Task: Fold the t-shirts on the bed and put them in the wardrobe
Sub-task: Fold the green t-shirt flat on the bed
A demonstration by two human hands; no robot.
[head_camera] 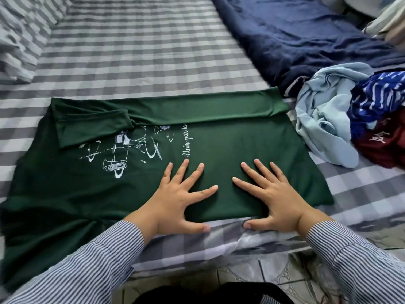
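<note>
A dark green t-shirt (230, 137) with a white print of instruments and lettering lies spread sideways on the checked bed (142, 51). Its far long edge and one sleeve are folded in over the front. My left hand (177, 198) lies flat on the shirt's near edge with fingers spread, thumb on the sheet. My right hand (271, 194) presses flat beside it, fingers spread the same way. At the right sits a heap of unfolded t-shirts: a light blue one (324, 115), a blue striped one (379, 95) and a dark red one (385, 143).
A rumpled navy blanket (295, 31) covers the bed's far right. A checked pillow (17, 40) lies at the far left. Pale cloth (390, 20) is piled at the top right corner. Tiled floor (263, 273) shows below the bed's near edge.
</note>
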